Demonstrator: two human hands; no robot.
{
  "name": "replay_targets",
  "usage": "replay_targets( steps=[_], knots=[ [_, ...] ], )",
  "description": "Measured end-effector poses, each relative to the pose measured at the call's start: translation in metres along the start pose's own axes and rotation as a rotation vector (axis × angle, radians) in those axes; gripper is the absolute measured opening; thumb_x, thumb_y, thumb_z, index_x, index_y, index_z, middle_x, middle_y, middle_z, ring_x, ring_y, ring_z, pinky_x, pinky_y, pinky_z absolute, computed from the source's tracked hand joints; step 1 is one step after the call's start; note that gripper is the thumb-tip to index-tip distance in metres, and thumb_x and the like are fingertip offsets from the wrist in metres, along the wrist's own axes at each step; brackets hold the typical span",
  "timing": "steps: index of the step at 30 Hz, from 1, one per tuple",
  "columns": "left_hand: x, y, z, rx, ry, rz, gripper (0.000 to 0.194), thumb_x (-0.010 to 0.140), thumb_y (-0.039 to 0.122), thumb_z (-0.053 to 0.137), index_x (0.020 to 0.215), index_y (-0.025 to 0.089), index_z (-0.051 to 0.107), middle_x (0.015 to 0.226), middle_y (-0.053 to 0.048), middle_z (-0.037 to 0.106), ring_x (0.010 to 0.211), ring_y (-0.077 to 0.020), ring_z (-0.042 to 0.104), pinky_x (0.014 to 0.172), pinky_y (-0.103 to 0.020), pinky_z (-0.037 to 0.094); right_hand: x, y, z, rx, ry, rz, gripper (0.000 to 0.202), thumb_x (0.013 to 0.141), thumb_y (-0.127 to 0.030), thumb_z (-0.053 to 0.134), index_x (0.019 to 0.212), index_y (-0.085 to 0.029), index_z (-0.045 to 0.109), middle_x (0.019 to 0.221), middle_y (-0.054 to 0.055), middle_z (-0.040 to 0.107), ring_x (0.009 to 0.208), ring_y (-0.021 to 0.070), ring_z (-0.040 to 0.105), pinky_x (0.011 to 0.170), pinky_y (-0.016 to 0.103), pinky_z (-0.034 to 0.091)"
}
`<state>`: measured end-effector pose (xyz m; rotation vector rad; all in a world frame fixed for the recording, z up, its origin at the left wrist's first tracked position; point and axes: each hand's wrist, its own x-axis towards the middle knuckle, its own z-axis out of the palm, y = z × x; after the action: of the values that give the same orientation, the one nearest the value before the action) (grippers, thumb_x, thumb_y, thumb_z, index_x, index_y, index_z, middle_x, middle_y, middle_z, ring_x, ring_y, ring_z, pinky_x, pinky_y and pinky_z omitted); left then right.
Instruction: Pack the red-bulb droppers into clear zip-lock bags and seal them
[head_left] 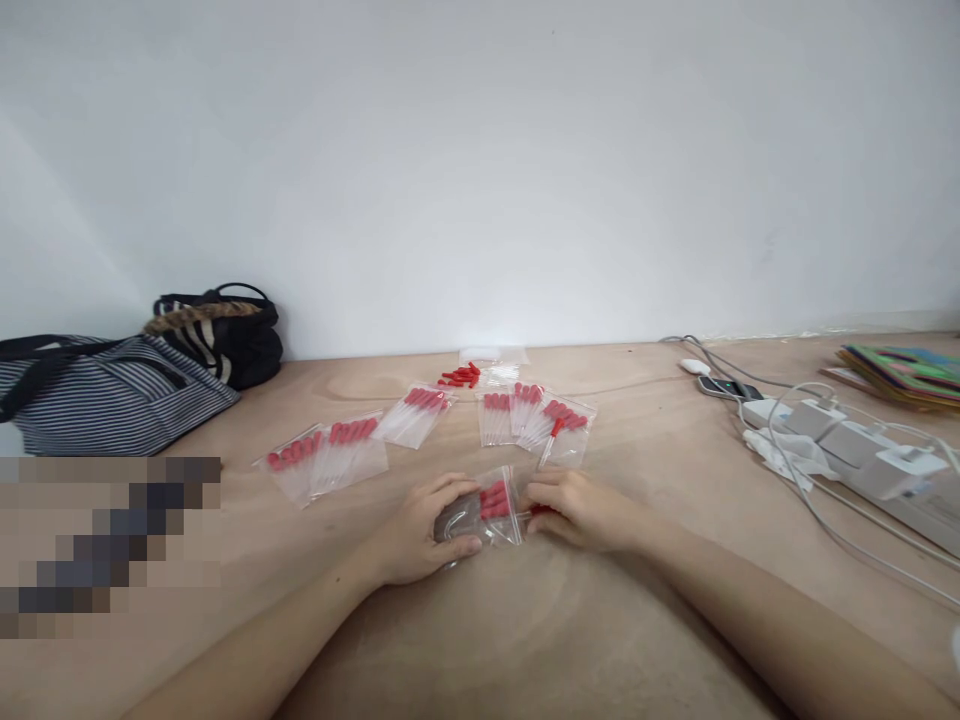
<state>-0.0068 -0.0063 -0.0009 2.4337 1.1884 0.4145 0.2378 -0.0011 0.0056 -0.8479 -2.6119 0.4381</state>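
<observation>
My left hand (424, 530) is closed around the near side of a clear zip bag (514, 530), which lies just above the wooden table. Several red-tipped sticks (494, 500) show inside it, their red ends toward the bag's zip edge on the right. At that edge, my right hand (574, 510) pinches another red-tipped stick (535, 511); only a bit of red shows between the fingers. Beyond my hands lie filled bags on the left (352, 450) and right (496, 418). One loose red-tipped stick (556, 430) rests on the nearest right bag.
Small red pieces (461, 376) and white sticks (501, 374) lie near the wall. A striped bag (120, 395) and a black bag (240, 340) stand at left. A power strip with chargers (855, 445), cables and a stack of colourful sheets (911, 372) are at right.
</observation>
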Motion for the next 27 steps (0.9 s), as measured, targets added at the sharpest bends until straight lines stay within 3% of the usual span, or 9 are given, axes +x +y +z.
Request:
replay_targets(
  steps=[3, 5, 10, 20, 24, 27],
  knots=[
    [0.000, 0.000, 0.000, -0.004, -0.002, -0.010, 0.052, 0.075, 0.048, 0.056, 0.120, 0.025, 0.045, 0.127, -0.006, 0.046, 0.114, -0.0249, 0.044, 0.097, -0.039, 0.035, 0.000, 0.002, 0.006, 0.223, 0.117, 0.104, 0.020, 0.072, -0.024, 0.064, 0.088, -0.017, 0.055, 0.087, 0.003, 0.057, 0.077, 0.0134, 0.053, 0.067, 0.025, 0.043],
    [-0.001, 0.000, 0.000, -0.008, -0.003, -0.017, 0.052, 0.076, 0.049, 0.056, 0.120, 0.026, 0.045, 0.127, -0.005, 0.046, 0.115, -0.0250, 0.044, 0.097, -0.040, 0.035, -0.002, 0.008, 0.007, 0.399, 0.129, 0.191, 0.027, 0.065, -0.023, 0.068, 0.088, -0.017, 0.055, 0.085, 0.002, 0.056, 0.072, 0.0121, 0.053, 0.064, 0.024, 0.045],
    [-0.001, -0.002, 0.002, -0.009, -0.004, -0.008, 0.052, 0.076, 0.050, 0.056, 0.121, 0.026, 0.044, 0.127, -0.005, 0.046, 0.115, -0.0250, 0.044, 0.097, -0.040, 0.035, -0.005, 0.016, 0.010, 0.677, 0.050, 0.260, 0.009, 0.070, -0.022, 0.061, 0.075, -0.015, 0.057, 0.074, 0.001, 0.059, 0.066, 0.0101, 0.054, 0.060, 0.023, 0.044],
    [-0.001, -0.001, 0.002, 0.001, 0.002, -0.021, 0.053, 0.074, 0.047, 0.058, 0.120, 0.023, 0.046, 0.126, -0.007, 0.046, 0.114, -0.0260, 0.045, 0.096, -0.041, 0.036, 0.015, 0.002, 0.037, 0.715, 0.203, 0.420, 0.014, 0.061, -0.019, 0.068, 0.063, -0.015, 0.055, 0.052, -0.006, 0.049, 0.047, 0.0055, 0.039, 0.045, 0.018, 0.030],
    [0.001, 0.002, 0.001, -0.016, 0.019, -0.005, 0.051, 0.076, 0.044, 0.057, 0.120, 0.023, 0.045, 0.125, -0.007, 0.048, 0.113, -0.0246, 0.046, 0.096, -0.040, 0.036, 0.017, -0.001, 0.041, 0.491, 0.327, 0.457, 0.012, 0.064, -0.015, 0.064, 0.063, -0.016, 0.052, 0.056, -0.005, 0.052, 0.050, 0.0064, 0.043, 0.047, 0.018, 0.032],
    [0.000, 0.002, 0.001, -0.022, 0.021, -0.017, 0.050, 0.076, 0.044, 0.057, 0.121, 0.024, 0.045, 0.126, -0.006, 0.047, 0.113, -0.0250, 0.046, 0.096, -0.040, 0.037, 0.016, 0.006, 0.031, 0.297, 0.231, 0.342, 0.005, 0.069, -0.016, 0.059, 0.074, -0.017, 0.057, 0.063, -0.003, 0.055, 0.054, 0.0080, 0.046, 0.051, 0.019, 0.035]
  ],
)
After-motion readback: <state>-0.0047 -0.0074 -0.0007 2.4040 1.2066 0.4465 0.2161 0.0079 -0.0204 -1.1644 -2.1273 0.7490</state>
